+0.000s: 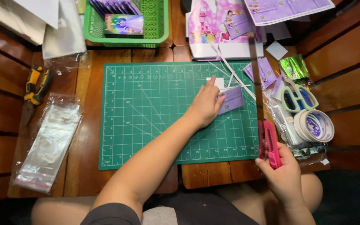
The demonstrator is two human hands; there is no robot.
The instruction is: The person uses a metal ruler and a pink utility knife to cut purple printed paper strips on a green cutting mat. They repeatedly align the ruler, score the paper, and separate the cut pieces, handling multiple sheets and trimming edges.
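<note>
My left hand reaches across the green cutting mat and grips a small purple printed card near the mat's right side. My right hand is at the mat's lower right corner, closed around a pink utility knife that points away from me. A long dark ruler lies along the mat's right edge. Thin white paper strips lie at the mat's top right.
A green basket with purple cards stands at the back. Pink and purple printed sheets lie at the back right. Green-handled scissors, tape rolls and clear bags flank the mat. Pliers lie at left.
</note>
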